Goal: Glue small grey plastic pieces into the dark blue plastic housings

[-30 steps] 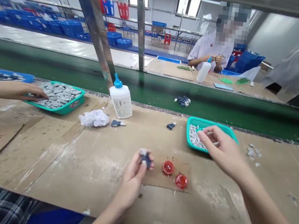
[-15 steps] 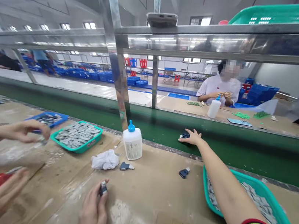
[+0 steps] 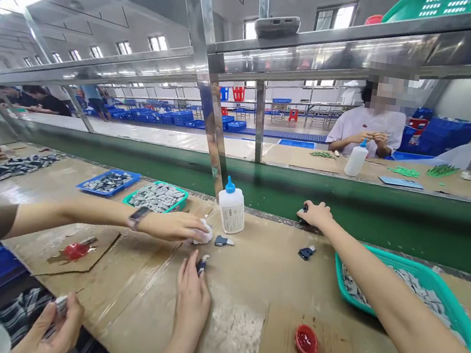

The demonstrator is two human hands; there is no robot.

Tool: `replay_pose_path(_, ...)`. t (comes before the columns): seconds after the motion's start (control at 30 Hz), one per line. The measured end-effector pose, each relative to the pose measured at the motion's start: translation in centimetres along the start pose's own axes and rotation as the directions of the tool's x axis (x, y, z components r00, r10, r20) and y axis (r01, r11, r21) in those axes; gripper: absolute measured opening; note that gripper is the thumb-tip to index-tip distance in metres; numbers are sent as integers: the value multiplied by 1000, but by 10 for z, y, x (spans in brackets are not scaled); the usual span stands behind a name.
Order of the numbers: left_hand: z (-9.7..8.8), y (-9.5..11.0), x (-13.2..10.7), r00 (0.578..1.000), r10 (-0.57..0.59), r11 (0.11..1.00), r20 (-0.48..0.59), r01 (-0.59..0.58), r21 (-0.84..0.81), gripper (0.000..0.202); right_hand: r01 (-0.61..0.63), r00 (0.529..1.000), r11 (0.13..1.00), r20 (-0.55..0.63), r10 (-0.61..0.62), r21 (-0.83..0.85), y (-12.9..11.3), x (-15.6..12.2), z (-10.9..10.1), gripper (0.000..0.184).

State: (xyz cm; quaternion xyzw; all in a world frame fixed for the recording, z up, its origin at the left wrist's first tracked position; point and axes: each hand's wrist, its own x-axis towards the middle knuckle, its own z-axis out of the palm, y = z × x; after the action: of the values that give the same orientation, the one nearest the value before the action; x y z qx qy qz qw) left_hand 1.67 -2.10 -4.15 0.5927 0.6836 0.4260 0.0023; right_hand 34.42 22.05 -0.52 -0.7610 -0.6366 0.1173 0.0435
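My left hand (image 3: 193, 299) is closed around a small dark piece with a pale end (image 3: 202, 264), above the cardboard-covered table. My right arm reaches forward, and my right hand (image 3: 318, 215) is at the edge of the green conveyor belt. Its fingers are closed on a dark piece (image 3: 304, 209), mostly hidden by them. Between my hands lie two similar loose pieces, one dark with a pale tab (image 3: 224, 241) near the glue bottle (image 3: 231, 210) and another (image 3: 306, 252) below my right hand.
Under my right forearm stands a green basket (image 3: 431, 277) of grey pieces. Red dishes (image 3: 306, 342) sit on cardboard in front. A co-worker's hand (image 3: 171, 225) from the left touches white tissue (image 3: 204, 233); their other hand (image 3: 60, 327) holds a small piece. A metal post (image 3: 214, 109) rises behind the bottle.
My right hand has closed its spread fingers over the dark piece at the belt. The co-worker's hand has reached across onto the tissue. The view has shifted.
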Motion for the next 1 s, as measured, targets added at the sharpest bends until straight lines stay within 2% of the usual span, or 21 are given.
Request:
replay_pose_path(0.07,-3,11,0,994,103,995,-29,-102,8,47,23,999,1000,30,-23,5,2,-11,-9,39)
replay_pose_path(0.17,-8,34,9,965,264,962,-7,-264,-69,45,118,990,993,77,-119,17,-4,-34,-14,34)
replay_pose_path(0.27,-2,59,36,946,324,934,13,-318,-161,43,232,968,972,86,-234,33,-14,-63,-10,36)
replay_pose_path(0.33,10,72,60,959,284,946,-15,-283,-157,51,309,945,949,90,-314,65,-17,-84,-10,42)
replay_pose_path(0.43,34,83,97,980,179,979,-87,-186,-81,82,398,912,908,55,-407,134,-8,-121,-24,52)
replay_pose_path(0.53,54,82,126,985,95,992,-141,-105,-66,106,451,891,870,-40,-453,197,17,-174,-49,54)
replay_pose_path(0.6,63,76,142,988,50,995,-148,-62,-74,113,485,874,824,-118,-472,293,37,-218,-63,51)
replay_pose_path(0.67,68,69,155,992,9,996,-128,-21,-87,109,454,889,801,-138,-436,391,57,-264,-68,46)
replay_pose_path(0.73,71,66,164,996,1,995,-93,-11,-98,98,388,918,807,-113,-379,446,78,-304,-64,44)
replay_pose_path(0.83,66,73,159,991,133,985,-25,-135,-111,85,267,963,834,-111,-244,483,107,-345,-46,42)
replay_pose_path(0.93,53,92,134,926,368,924,86,-354,-144,75,173,975,842,-207,-75,510,128,-363,-28,38)
replay_pose_path(1.0,42,108,112,842,513,856,166,-487,-173,66,105,968,833,-248,39,543,135,-370,-19,37)
